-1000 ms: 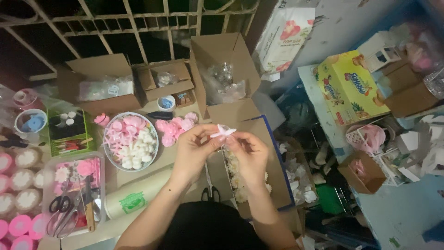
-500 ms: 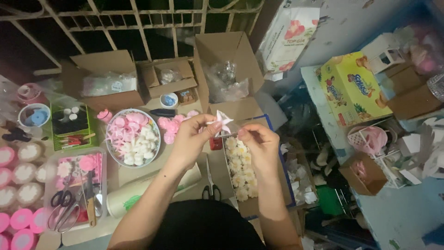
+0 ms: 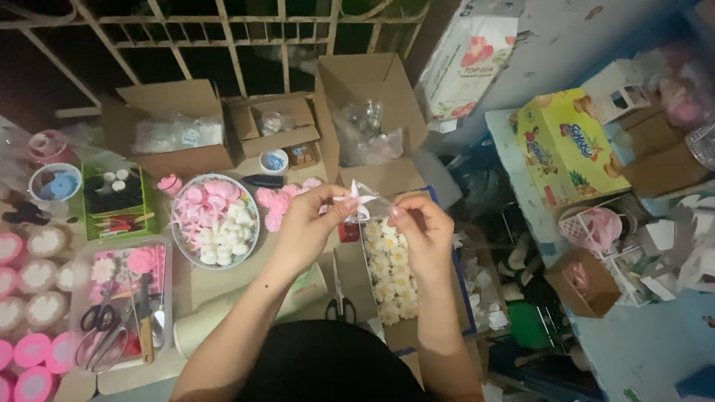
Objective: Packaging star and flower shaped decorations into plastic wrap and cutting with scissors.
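Both hands are up over the table pinching a little pink-and-white star-shaped flower (image 3: pixel 360 199) between them: left hand (image 3: pixel 309 223) clamps its left side, right hand (image 3: pixel 419 227) its clear wrap. It's held above the box of white flowers (image 3: pixel 389 277), right of the bowl (image 3: pixel 216 220).

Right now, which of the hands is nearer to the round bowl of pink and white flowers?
Left. The left hand is just right of the bowl; the right hand is farther right, over the tray of white flowers.

bowl of flowers (image 3: pixel 215 220) left of hands, flower box (image 3: pixel 389 277) beneath, scissors tray (image 3: pixel 119 301) far left
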